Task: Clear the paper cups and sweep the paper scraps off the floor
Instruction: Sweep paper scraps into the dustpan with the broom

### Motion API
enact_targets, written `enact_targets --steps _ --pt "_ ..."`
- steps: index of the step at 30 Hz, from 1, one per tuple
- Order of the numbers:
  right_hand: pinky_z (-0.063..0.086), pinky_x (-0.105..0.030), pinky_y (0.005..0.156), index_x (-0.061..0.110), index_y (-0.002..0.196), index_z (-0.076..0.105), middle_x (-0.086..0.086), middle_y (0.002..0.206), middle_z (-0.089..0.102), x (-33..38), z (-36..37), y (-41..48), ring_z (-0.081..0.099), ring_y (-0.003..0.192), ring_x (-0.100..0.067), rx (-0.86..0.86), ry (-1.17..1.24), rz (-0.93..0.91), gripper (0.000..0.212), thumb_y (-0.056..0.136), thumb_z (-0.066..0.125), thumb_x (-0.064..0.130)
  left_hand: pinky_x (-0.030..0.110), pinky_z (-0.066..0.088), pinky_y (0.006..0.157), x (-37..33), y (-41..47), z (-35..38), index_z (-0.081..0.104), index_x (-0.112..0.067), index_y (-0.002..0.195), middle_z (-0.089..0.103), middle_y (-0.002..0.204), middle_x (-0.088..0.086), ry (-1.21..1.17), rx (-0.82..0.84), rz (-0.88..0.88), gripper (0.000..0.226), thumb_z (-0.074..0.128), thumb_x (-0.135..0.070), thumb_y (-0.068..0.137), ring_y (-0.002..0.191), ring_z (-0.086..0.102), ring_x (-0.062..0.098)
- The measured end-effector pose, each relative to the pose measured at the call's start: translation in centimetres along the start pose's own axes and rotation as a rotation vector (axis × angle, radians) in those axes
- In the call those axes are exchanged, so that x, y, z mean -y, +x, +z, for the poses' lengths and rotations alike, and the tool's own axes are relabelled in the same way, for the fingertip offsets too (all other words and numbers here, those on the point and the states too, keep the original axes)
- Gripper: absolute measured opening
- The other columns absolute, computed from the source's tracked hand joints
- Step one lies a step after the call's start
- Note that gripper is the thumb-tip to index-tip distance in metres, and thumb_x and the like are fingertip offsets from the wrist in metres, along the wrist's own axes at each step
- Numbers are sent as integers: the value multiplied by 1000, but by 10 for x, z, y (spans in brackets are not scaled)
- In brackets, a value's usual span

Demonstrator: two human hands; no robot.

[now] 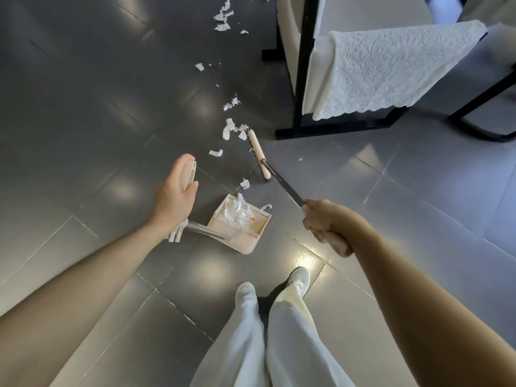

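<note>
- right hand (325,222): grip wrapped tight round the broom handle (284,188)
- left hand (174,196): grip holding the top of the dustpan handle (190,171)
- dustpan (240,222) on the floor (83,107) between them, crumpled paper (237,210) inside
- broom head (258,153) at its 12 o'clock
- paper scraps (231,129) trail on toward 12 o'clock

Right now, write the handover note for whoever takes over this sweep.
The left grip holds the dustpan by its handle; the right grip holds the broom.
The dustpan sits on the floor, with the broom head just beyond it.
Done: some scraps are in the dustpan.
Left: a trail of paper runs from the broom head up past the chair. No cups are in view.
</note>
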State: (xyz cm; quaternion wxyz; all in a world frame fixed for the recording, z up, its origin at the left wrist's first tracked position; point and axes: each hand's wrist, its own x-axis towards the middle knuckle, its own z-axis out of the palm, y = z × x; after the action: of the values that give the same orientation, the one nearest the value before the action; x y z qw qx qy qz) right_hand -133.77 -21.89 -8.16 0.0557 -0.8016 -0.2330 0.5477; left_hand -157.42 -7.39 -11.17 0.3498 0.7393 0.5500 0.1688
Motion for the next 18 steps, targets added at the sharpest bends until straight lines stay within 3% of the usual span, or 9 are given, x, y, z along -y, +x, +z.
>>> enact_targets --steps 4,9,11,15,18 --pt "34 -14 33 17 138 45 -2 65 57 -1 31 6 48 43 -11 47 -170 -40 53 87 44 1 43 51 76 -3 11 0 48 -21 134 63 119 10 6 -22 21 47 55 -5 91 89 61 44" --pt "41 -21 50 16 123 51 -3 57 54 -10 28 -8 47 44 -16 225 -294 -21 45 80 45 1 49 55 75 -1 19 -3 47 -24 134 62 119 9 10 -10 5 47 54 -7 91 86 62 46" --pt "41 -23 48 20 124 49 -8 63 53 -18 23 -15 45 42 -17 265 -230 1 49 79 46 -1 47 54 74 1 19 -4 46 -26 132 61 113 6 6 3 -3 46 53 -7 91 84 62 45" --pt "40 -22 41 26 139 40 -8 63 51 -29 11 -33 44 39 -15 185 -92 24 62 84 46 -2 39 47 70 5 14 -3 48 -25 131 56 99 2 -6 47 34 45 54 -5 91 71 52 32" --pt "42 -25 42 27 150 28 -8 58 52 -35 8 -37 46 40 -16 105 -54 8 74 85 45 -4 40 47 70 2 7 -3 48 -26 131 53 91 0 19 90 74 45 55 -7 91 67 49 35"
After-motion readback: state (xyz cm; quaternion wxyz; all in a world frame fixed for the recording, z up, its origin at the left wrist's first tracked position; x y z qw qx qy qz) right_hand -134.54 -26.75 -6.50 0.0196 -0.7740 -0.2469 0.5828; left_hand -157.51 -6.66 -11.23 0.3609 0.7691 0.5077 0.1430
